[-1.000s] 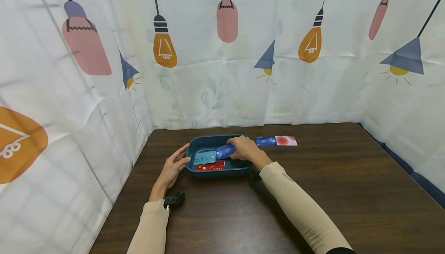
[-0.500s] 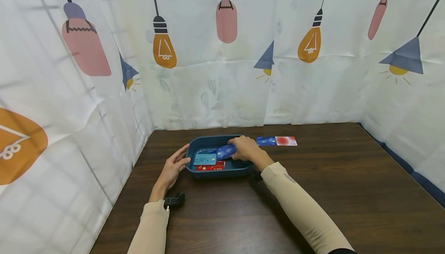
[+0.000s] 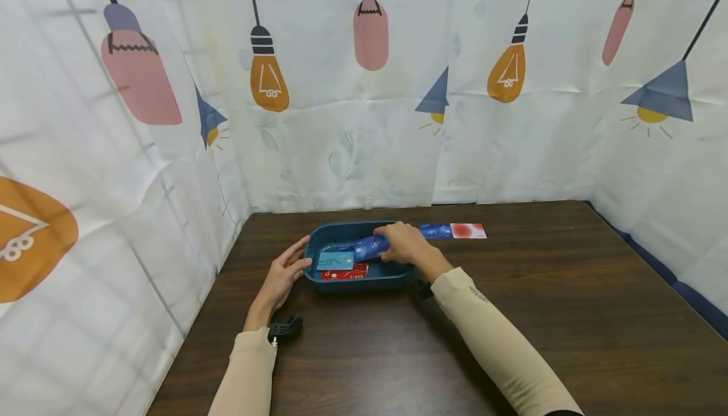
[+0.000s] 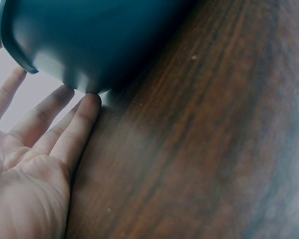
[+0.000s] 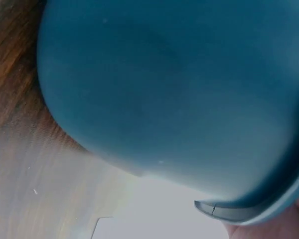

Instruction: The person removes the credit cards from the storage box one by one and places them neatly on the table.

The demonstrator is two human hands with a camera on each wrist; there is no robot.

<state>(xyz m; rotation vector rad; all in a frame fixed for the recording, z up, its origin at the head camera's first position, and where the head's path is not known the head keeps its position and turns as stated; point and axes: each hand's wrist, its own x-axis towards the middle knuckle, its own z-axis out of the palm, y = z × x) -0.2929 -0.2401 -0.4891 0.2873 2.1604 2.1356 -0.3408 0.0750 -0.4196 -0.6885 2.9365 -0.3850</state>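
Note:
A teal plastic bin [image 3: 341, 286] stands on the table with several cards in it. My left hand [image 3: 282, 278] touches its left end with fingers nearly straight; in the left wrist view the fingertips [image 4: 92, 102] rest against the outer wall. Reaching over the right rim, my right hand [image 3: 405, 245] pinches the right end of a blue card [image 3: 368, 248] inside the bin. Beside that card lies a light-blue card [image 3: 335, 260], partly over a red card [image 3: 348, 273]. In the right wrist view the bin's wall [image 5: 164, 99] hides most of the right hand.
Behind and right of the bin, another blue card [image 3: 435, 231] lies end to end with a red-and-white card [image 3: 469, 231] on the dark wooden table [image 3: 540, 289]. A curtain [image 3: 352, 157] printed with lamps hangs behind the table's back edge and along both sides.
The pinched blue card has shifted very slightly right with my right hand, and the right forearm has moved a little to the right. My left hand stays in place.

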